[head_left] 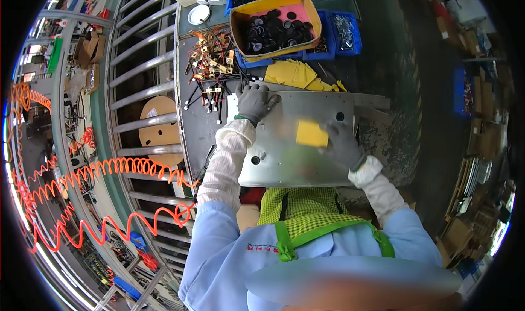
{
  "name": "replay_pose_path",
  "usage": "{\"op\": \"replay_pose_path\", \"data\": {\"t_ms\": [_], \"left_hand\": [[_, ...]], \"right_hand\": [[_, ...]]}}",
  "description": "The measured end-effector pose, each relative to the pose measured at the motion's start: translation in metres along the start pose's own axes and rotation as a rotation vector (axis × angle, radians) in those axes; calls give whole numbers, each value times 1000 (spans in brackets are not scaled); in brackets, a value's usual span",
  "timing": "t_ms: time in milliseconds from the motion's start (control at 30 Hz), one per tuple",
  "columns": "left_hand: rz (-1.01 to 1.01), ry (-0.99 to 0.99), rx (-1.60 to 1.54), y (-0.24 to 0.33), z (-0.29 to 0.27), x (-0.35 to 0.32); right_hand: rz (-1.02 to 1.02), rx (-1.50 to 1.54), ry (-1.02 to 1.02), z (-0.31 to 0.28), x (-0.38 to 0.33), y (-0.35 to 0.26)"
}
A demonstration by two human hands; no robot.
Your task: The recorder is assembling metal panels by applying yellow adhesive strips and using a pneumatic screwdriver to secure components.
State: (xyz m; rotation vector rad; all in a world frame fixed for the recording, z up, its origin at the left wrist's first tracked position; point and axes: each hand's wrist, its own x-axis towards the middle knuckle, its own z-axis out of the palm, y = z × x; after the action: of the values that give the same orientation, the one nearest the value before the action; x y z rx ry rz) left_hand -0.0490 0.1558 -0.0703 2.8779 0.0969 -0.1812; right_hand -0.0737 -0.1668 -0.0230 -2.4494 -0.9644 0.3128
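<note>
A silvery sheet-metal panel [284, 166] with round holes lies in front of me. My left hand [255, 104], in a grey glove, rests on its far left corner with the fingers stretched out. My right hand [345, 148], also gloved and somewhat blurred, is over the panel's right part. A small yellow sheet [311, 134] is at its fingertips, held just above or against the metal; I cannot tell which. Similar yellow sheets [292, 73] lie fanned out beyond the panel's far edge.
Beyond them stands a yellow box [239, 35] of black round caps [276, 29], among blue bins of small parts [344, 31]. Wired brass-coloured parts [210, 59] pile up at the far left. A roller conveyor [145, 84] and coiled orange hoses [109, 171] are on the left.
</note>
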Motion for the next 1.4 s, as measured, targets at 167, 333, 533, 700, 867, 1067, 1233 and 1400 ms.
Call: {"op": "replay_pose_path", "data": {"t_ms": [167,333,533,700,867,1067,1233,1400], "left_hand": [[26,-117,48,12,-6,16],[346,-11,-197,76,20,38],[249,-287,6,97,33,54],[447,-405,68,89,40,74],[311,-463,72,95,37,75],[339,-594,149,93,-4,69],[351,-126,-143,32,-53,35],[294,-67,-240,-30,-84,-44]], "right_hand": [[79,10,-221,12,-76,2],[337,123,28,3,-97,21],[326,118,48,-5,-101,9],[33,-19,-54,13,-97,-27],[99,-78,-142,31,-81,-56],[-132,-58,-91,69,-47,-92],[-306,-13,-82,98,-26,-118],[-167,-79,-81,82,-11,-101]]}}
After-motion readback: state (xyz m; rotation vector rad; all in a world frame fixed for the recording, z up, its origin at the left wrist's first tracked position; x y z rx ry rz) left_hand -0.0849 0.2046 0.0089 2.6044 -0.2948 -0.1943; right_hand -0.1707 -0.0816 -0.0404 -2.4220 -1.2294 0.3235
